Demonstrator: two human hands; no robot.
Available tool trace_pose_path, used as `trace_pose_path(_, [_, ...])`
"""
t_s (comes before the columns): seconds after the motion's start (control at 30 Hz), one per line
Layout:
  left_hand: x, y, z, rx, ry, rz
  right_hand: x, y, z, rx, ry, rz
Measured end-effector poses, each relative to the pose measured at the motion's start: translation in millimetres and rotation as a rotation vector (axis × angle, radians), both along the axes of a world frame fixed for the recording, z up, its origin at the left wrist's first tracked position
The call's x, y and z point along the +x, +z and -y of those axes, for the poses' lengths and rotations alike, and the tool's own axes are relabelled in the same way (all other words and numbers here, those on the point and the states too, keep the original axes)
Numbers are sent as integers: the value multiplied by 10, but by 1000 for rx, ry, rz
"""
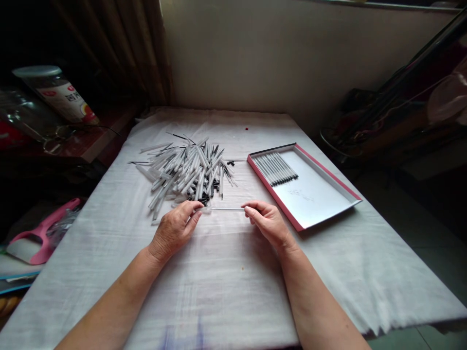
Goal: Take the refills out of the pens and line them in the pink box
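Observation:
My left hand point(174, 228) is closed, thumb against fingers, on a translucent pen barrel point(206, 210) whose end pokes out to the right. Between thumb and fingers, my right hand point(269, 224) pinches the far end of a thin pen refill point(228, 209). The refill lies level between the hands, its left end meeting or entering the barrel; I cannot tell how deep. Just beyond my left hand spreads a pile of pen parts point(182, 170), with white barrels, dark-tipped refills and small black pieces. A shallow red-edged box point(277, 200) stands beyond my right hand, holding a row of pens point(275, 169).
A pale cloth point(226, 291) covers the table. Small black plugs point(230, 163) lie right of the pile, and a red speck point(246, 129) farther back. At left are a lidded jar point(65, 99) and a pink-handled tool point(44, 233). A wall point(233, 58) rises behind.

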State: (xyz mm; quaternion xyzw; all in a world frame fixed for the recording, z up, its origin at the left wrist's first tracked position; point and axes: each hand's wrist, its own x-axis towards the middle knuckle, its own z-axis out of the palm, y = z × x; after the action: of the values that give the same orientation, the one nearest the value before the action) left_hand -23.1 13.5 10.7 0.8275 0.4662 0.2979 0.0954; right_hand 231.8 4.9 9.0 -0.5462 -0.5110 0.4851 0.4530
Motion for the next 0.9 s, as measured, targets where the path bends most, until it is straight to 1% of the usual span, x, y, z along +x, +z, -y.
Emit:
trace_pose_path(0.33, [47, -32, 27, -37, -22, 22, 30, -12, -9, -17, 35, 10])
trace_pose_path(0.5, [40, -18, 27, -69, 12, 37, 70, 15, -7, 8, 23, 40])
trace_pose_path(0.6, [59, -8, 43, -69, -1, 41, 47, 6, -1, 7, 42, 53])
trace_pose_path(0.67, [85, -11, 57, -65, -22, 53, 30, -6, 5, 4, 69, 60])
trace_pose_path(0.8, [145, -59, 75, -76, -67, 108, 46, -12, 17, -16, 172, 82])
trace_pose_path(0.9, [179, -131, 80, -73, -87, 164, 83, -1, 20, -15, 190, 102])
